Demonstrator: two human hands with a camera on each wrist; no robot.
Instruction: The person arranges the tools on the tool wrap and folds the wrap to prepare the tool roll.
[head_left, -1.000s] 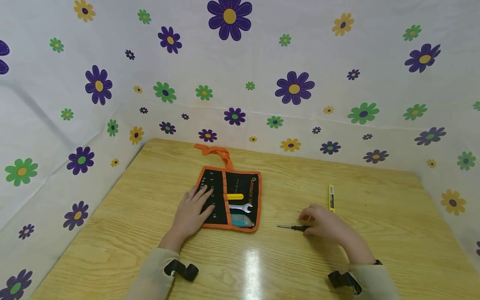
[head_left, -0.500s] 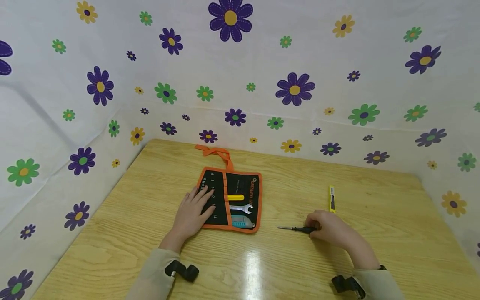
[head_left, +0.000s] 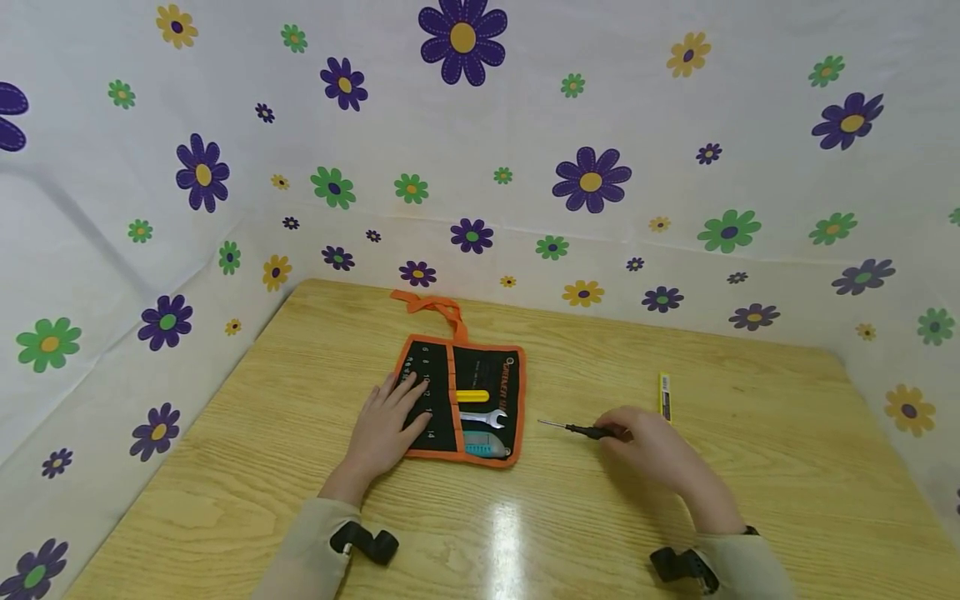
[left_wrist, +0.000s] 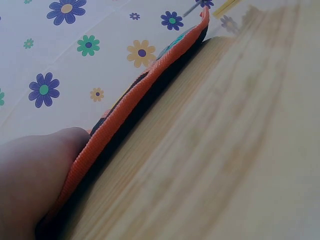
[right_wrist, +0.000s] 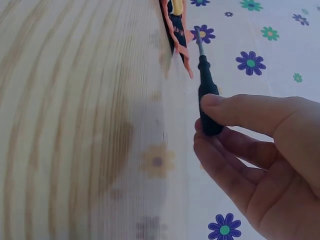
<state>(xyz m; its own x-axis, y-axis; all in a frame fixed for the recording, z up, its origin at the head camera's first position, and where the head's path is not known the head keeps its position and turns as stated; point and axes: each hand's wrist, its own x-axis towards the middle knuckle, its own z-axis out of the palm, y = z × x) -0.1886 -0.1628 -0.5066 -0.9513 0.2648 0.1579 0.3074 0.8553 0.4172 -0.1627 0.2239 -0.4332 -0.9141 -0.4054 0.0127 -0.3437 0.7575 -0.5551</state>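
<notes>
A black tool pouch with orange trim point(head_left: 429, 455) lies unrolled on the table. My left hand point(head_left: 382, 429) rests flat on its numbered left half, fingers spread; in the left wrist view the thumb point(left_wrist: 50, 150) lies along the orange edge. Out of the pouch's pockets stick a yellow handle point(head_left: 472, 396), an open-end wrench point(head_left: 486, 417) and a teal utility knife point(head_left: 483, 444). To the right, my right hand point(head_left: 645, 437) pinches a small screwdriver point(right_wrist: 207, 92) by its black handle, between thumb and fingertips. Its metal shaft points left toward the pouch, above the table.
A slim yellow item with a label point(head_left: 665, 396) lies just beyond my right hand. Orange tie straps point(head_left: 438, 306) trail from the pouch's far edge. A white cloth wall with printed flowers point(head_left: 525, 150) borders the wooden table point(head_left: 420, 533) at the back and sides.
My right hand has closed its fingers on the screwdriver and lifted it off the table, moving slightly left toward the pouch. The left hand stays in place.
</notes>
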